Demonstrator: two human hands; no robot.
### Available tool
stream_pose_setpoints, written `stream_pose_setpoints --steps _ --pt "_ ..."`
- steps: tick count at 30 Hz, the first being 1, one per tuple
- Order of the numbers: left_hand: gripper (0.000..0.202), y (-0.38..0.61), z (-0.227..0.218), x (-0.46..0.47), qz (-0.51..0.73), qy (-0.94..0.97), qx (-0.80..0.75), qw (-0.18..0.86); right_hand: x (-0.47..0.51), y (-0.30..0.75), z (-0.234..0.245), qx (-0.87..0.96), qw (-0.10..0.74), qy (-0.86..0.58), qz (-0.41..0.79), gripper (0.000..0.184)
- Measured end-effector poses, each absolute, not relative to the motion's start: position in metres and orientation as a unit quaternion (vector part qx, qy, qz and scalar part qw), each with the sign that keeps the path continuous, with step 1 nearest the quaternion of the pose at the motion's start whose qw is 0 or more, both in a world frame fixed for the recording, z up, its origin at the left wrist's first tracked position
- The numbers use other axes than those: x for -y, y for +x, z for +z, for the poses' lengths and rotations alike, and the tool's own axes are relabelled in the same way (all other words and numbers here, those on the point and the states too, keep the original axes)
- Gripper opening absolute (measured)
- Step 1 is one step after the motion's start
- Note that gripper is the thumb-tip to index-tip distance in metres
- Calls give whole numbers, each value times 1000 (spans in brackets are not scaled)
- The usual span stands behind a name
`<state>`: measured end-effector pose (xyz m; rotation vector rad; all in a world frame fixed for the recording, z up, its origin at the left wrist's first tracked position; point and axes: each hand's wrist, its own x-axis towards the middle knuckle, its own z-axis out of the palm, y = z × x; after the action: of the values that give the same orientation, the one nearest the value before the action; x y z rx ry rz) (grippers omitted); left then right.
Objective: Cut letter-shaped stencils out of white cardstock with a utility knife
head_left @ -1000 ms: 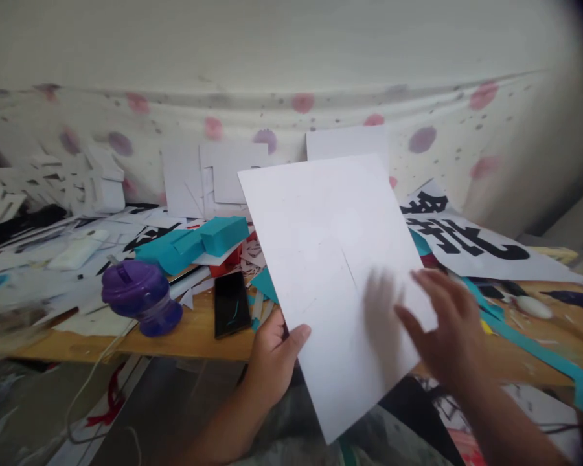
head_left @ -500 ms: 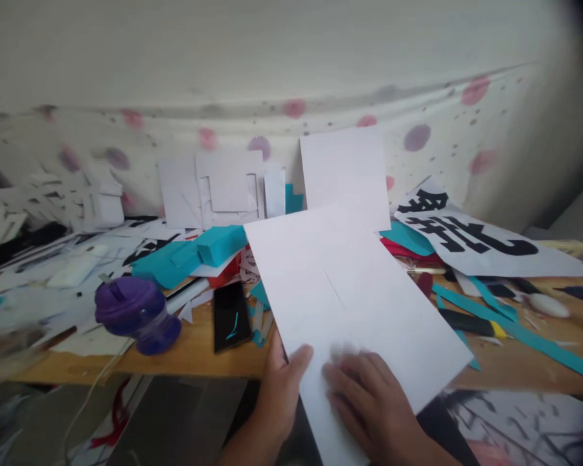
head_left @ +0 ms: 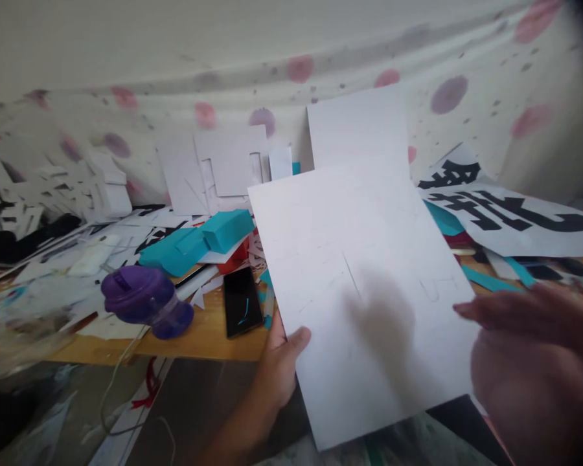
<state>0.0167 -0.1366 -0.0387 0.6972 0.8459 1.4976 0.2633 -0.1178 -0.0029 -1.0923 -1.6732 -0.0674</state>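
My left hand [head_left: 282, 362] grips the lower left edge of a stiff white sheet [head_left: 315, 226], its thumb on top and its fingers behind. The sheet is tilted up towards me. Faint pencil marks and a short dark slit or line show on its face. Off the sheet's right edge, my right hand [head_left: 539, 356] is raised close to the camera and blurred, with a finger stretched out to the left and nothing visible in it. A soft shadow falls on the middle of the sheet.
A purple cup [head_left: 143, 298] and a black phone [head_left: 243, 303] sit on the wooden table [head_left: 208, 346] at left. Behind them are teal folded pieces [head_left: 194, 243]. White boards [head_left: 238, 162] lean at the back. Paper with large black characters [head_left: 510, 217] lies at right.
My right hand has come off the sheet's lower part and moved right, towards the camera. The sheet now shows more of its face. My left hand keeps its hold. The view has shifted.
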Motion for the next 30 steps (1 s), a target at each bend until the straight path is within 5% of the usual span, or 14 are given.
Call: stream_pose_setpoints --steps 3,7,16,30 --pt "63 20 -41 138 641 315 -369 595 130 235 -14 807 481 -339 40 29" --pt "54 26 -46 137 628 358 -388 572 134 200 -30 879 407 -246 30 21" --pt "36 25 -54 127 574 442 -507 467 126 187 -56 852 416 -309 76 18" --pt "41 17 -40 124 511 458 -499 529 122 185 -62 837 429 -339 34 17"
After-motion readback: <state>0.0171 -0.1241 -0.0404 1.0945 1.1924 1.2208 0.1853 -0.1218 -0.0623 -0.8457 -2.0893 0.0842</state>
